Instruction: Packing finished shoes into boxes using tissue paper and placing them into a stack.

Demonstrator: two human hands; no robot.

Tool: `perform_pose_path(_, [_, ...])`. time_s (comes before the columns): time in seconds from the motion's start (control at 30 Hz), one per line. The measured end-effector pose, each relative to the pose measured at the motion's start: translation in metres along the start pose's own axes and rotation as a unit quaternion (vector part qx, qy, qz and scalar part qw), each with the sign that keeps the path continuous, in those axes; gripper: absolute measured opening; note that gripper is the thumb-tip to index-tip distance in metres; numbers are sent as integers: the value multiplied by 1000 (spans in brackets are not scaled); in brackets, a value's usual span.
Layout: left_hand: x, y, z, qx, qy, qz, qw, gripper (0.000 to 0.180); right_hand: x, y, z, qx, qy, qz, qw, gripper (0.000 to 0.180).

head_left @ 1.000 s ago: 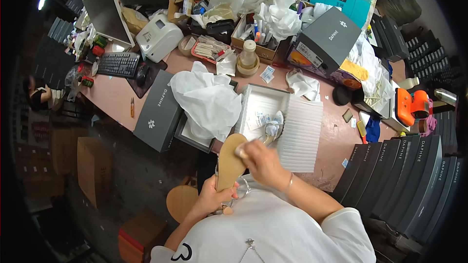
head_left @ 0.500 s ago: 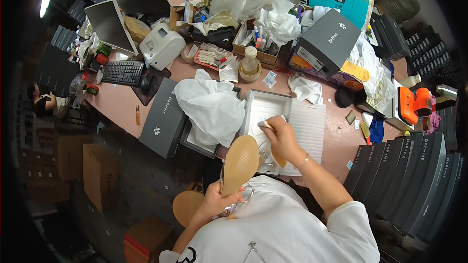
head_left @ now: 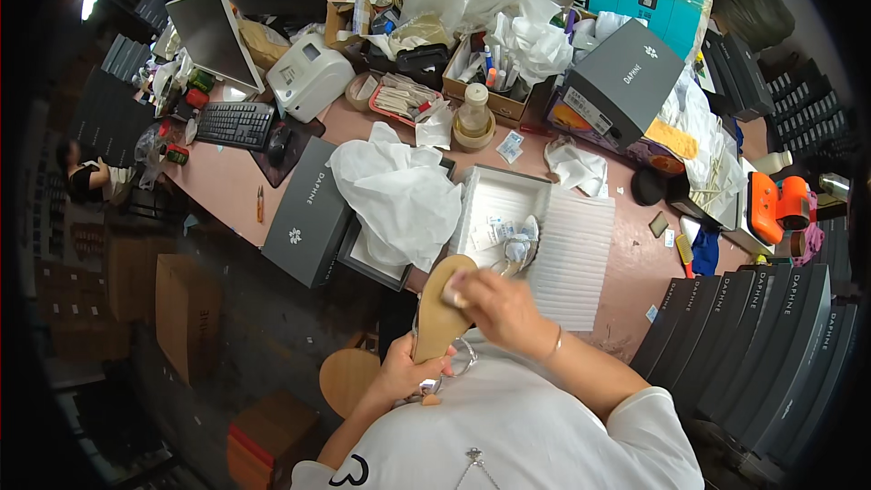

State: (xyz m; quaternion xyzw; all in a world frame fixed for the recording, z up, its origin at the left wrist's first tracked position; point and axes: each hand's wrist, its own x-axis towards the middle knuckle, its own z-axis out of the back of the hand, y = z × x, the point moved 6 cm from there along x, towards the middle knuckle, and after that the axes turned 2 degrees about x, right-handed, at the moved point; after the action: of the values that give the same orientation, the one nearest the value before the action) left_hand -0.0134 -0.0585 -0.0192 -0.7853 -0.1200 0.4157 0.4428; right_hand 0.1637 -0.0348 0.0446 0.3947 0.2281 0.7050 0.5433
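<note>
My left hand is wrapped round the heel end of a sandal, its tan sole turned up and its silvery straps underneath. Against the front of that sole, my right hand presses a small white wad, slightly blurred, perhaps cloth or tissue. Just beyond the hands lies an open shoe box with a white inside. A second sandal with a clear or silvery strap rests in its right part, beside small printed packets.
White tissue paper covers an open grey box, with a grey lid at its left. Ribbed white foam sheet lies right of the shoe box. A bottle stands behind. Stacked grey boxes rise at the right.
My right hand has moved from over the shoe box leftward and nearer, bringing the white wad onto the sole. The second sandal now shows in the box. My left hand keeps its hold.
</note>
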Motion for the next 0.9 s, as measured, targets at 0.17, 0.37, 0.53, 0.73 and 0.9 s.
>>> perform_pose_path(0.17, [4,-6,-1,12,-7,-33,999,31,-8,30,-4,-5,66,66,996,29])
perform_pose_path(0.37, [-5,-9,-2,17,32,-38,999,28,-4,-42,36,-52,-40,-97,993,29])
perform_pose_path(0.53, [2,-12,-7,55,49,-24,997,24,-2,52,11,-33,49,148,987,30])
perform_pose_path(0.73, [-3,-8,-2,5,17,-18,1000,27,-5,28,-1,-36,60,0,998,28])
perform_pose_path(0.9, [-4,-7,1,5,26,0,1000,27,-10,-9,17,-56,-5,-99,994,32])
